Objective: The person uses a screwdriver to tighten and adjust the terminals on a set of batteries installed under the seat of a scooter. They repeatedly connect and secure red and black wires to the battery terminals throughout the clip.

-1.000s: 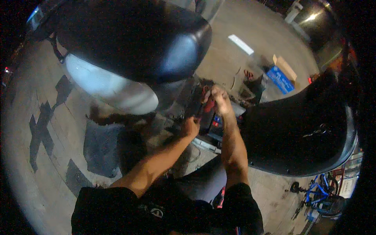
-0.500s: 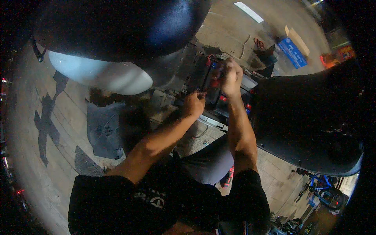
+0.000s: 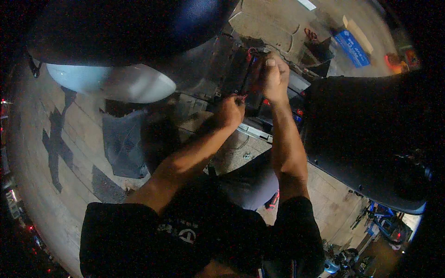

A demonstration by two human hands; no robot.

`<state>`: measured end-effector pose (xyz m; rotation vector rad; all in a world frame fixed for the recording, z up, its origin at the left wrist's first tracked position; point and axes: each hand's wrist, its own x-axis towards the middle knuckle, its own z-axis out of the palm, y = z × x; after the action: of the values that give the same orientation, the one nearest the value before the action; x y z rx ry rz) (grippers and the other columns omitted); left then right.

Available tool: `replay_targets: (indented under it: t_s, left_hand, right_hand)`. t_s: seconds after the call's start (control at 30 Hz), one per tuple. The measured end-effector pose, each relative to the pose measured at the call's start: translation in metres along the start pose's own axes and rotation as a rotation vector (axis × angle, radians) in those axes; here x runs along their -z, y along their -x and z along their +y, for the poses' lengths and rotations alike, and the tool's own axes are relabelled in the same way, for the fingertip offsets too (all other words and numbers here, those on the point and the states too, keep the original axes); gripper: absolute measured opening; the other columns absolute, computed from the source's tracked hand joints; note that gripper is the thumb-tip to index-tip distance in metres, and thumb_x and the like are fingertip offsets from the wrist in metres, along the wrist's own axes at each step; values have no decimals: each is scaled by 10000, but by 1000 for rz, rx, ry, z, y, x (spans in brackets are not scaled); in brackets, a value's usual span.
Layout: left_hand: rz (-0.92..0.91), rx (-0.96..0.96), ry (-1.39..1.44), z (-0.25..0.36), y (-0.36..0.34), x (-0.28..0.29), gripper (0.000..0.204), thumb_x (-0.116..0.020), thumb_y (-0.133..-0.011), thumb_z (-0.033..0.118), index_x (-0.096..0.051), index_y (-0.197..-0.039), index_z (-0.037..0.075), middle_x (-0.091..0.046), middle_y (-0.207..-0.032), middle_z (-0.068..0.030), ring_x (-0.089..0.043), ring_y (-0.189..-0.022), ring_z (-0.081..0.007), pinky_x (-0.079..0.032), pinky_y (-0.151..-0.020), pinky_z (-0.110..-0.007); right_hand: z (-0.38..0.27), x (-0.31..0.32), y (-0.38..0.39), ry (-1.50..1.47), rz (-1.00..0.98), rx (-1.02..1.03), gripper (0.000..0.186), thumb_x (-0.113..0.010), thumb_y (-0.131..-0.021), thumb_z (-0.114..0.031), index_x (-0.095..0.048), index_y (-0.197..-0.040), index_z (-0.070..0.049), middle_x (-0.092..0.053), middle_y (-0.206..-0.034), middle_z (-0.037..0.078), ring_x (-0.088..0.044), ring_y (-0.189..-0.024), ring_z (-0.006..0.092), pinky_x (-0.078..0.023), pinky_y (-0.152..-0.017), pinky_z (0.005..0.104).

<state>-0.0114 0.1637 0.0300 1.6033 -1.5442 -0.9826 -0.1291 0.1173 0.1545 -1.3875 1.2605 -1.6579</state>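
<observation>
Battery pack, a dark boxy block with red wires at its top end, sat down in the open floor compartment of the scooter, between the pale front body panel and the black seat section. Biggest risk I saw was a pinched or yanked wire, since both hands were crowded into that tight bay and the light was really poor. Right hand was curled over the top of the pack with fingers pressed together, so a slip there could've dropped it on the connectors. Left hand looked like it was pinching a small red lead by the pack's lower edge, though I couldn't tell exactly what. Pack looked scuffed and dull. A grey floor mat lay off to the left on the paving, and a blue box sat further out
</observation>
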Motion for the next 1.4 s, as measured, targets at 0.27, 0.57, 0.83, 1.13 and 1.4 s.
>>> replay_targets:
  t_s: [0.27, 0.57, 0.83, 1.13, 1.4]
  left_hand:
    - [11, -90, 117, -8, -5, 1, 175, -651, -854, 205, -725, -946, 76, -693, -912, -209, -671, -872, -375, -522, -772, -426]
    - [-112, -100, -4, 1, -11, -3, 139, -641, -861, 192, -721, -886, 80, -688, -891, -212, -662, -840, -394, -519, -731, -454]
    - [-47, -328, -231, 6, -9, 24, 342, -662, -868, 203, -526, -1134, 36, -668, -873, -250, -639, -856, -445, -503, -730, -503]
    - [-49, -845, -307, 7, -28, 34, 311, -710, -794, 145, -576, -1059, 54, -656, -821, -225, -608, -758, -450, -497, -698, -535]
    - [-112, -413, -129, -3, -15, 40, 416, -793, -774, 202, -578, -1069, 3, -709, -898, -170, -693, -795, -331, -539, -712, -418]
  right_hand:
    - [-2, -15, 4, 27, 216, 121, 377, -447, -1022, -294, -470, -730, -56, -470, -622, -17, -403, -545, 77, -345, -500, 252]
    - [-41, -9, -20, 172, 102, 350, 316, -512, -1013, -242, -530, -764, -47, -473, -678, -55, -417, -621, 53, -349, -540, 239]
    - [-111, 34, 138, 68, -754, -337, 262, -617, -893, -227, -641, -997, 12, -660, -867, 117, -645, -740, 183, -523, -642, 308]
    - [199, 72, 325, 1237, -952, -1008, 252, -580, -854, -174, -657, -1035, -15, -657, -1100, 220, -641, -969, 424, -517, -830, 468]
    - [202, 96, 409, 1101, -41, -1229, 393, -590, -886, -374, -599, -1053, -18, -656, -1047, 256, -619, -1028, 440, -498, -854, 516]
